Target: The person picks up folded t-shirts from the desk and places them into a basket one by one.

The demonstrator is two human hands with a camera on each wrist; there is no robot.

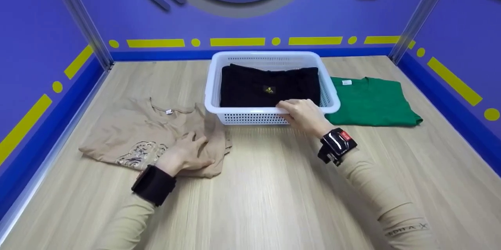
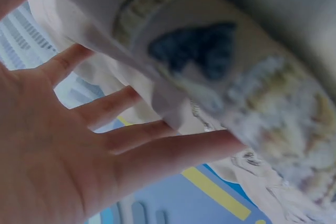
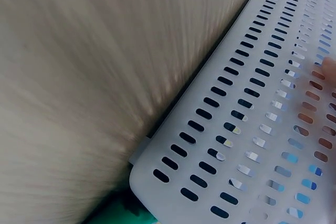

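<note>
My left hand (image 1: 187,152) lies on the right part of a tan T-shirt (image 1: 113,128), its fingers spread. The shirt is folded, with a dark and gold print near its front edge and a white label at the collar. In the left wrist view the fingers (image 2: 136,145) reach straight to the printed fabric (image 2: 278,114). My right hand (image 1: 305,115) grips the front rim of a white plastic basket (image 1: 254,119), thumb side toward the left. Inside the basket lies a folded black garment (image 1: 250,85) with a small yellow emblem. Slotted basket wall (image 3: 210,129) fills much of the right wrist view.
A folded green T-shirt (image 1: 372,103) lies on the wooden table (image 1: 258,187), against the basket's right side. Blue-purple panels (image 1: 125,11) with yellow dashes enclose the table at the back and both sides.
</note>
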